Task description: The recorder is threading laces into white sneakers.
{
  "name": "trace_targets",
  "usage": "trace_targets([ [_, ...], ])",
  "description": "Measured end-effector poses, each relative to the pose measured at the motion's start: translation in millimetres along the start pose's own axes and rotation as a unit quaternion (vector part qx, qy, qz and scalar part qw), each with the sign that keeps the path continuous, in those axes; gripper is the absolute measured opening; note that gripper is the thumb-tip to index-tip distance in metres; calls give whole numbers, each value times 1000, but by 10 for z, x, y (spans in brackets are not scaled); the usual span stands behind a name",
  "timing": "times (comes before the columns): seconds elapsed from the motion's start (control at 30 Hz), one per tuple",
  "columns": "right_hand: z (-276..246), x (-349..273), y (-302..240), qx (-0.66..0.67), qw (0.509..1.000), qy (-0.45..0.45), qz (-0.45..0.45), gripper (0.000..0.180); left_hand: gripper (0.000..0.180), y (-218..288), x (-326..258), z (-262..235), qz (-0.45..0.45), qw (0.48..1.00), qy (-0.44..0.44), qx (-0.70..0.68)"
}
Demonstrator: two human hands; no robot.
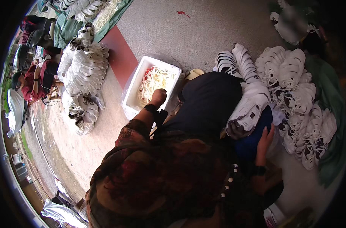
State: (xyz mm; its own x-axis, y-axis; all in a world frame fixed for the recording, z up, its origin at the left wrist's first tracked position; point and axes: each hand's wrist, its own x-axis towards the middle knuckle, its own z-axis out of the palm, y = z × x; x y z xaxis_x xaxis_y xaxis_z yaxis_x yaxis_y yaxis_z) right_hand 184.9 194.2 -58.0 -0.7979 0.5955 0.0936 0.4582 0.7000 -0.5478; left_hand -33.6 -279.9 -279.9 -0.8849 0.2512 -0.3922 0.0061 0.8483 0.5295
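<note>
My left hand (159,97) reaches over the near right part of a white foam box (132,93). Its fingers are curled closed, and what they hold, if anything, is hidden. A tangle of cream-white laces (154,81), with a little red among them, lies in the box. My right hand (265,139) rests with fingers stretched out against dark blue cloth (247,147) beside my lap. Just ahead of it, a white shoe upper (249,108) with a dark opening lies along my dark-clad leg (211,102).
Nested stacks of white shoe uppers (288,76) stand at the right, by a green sheet (326,98). More stacked uppers (83,68) fill the left. A person in dark red (30,85) sits at the far left. Further uppers and laces (108,15) lie on green cloth.
</note>
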Motion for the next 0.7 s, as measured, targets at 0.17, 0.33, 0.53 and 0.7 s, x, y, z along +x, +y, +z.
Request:
trace_targets([
  [0.17,-15,25,-18,-37,999,9,18,42,36,119,-193,-129,-105,981,38,-157],
  [0.33,-18,44,-48,-23,1000,-7,9,41,44,0,6,-53,-88,982,7,-165],
  [0.53,-36,59,-120,-26,999,-17,24,39,28,-108,495,233,-120,960,54,-247],
  [0.7,-59,80,-159,-33,998,-24,53,39,24,-281,726,434,-175,962,30,-207],
])
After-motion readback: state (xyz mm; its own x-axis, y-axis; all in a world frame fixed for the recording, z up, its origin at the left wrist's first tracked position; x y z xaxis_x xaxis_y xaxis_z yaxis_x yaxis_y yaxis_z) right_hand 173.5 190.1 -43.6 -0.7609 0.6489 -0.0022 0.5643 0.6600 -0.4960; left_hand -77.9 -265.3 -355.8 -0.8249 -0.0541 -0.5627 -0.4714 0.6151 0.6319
